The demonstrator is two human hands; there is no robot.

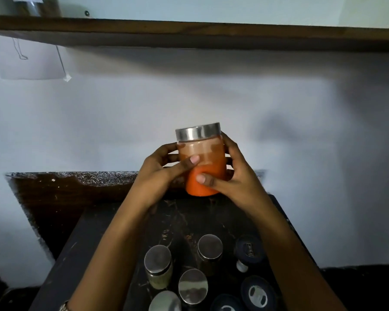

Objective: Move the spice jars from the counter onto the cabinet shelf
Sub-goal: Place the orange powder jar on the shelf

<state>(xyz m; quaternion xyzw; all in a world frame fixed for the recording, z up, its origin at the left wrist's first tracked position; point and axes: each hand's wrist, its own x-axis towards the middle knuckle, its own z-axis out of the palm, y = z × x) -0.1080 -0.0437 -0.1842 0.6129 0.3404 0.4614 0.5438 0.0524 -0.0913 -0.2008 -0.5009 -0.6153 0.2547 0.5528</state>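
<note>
Clasping the orange spice jar (208,157) mid-body are left hand (157,173) and right hand (236,176). Likely slick, breakable (some weight too): grip body, not lid (198,132).

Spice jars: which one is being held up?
The orange-powder jar with a steel lid, gripped by left hand and right hand; the other jars stand on the counter.

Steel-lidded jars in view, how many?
5. Orange jar gripped by left hand and right hand; four on the counter: left jar, rear jar, middle jar, front jar cropped. More may be hidden.
</note>
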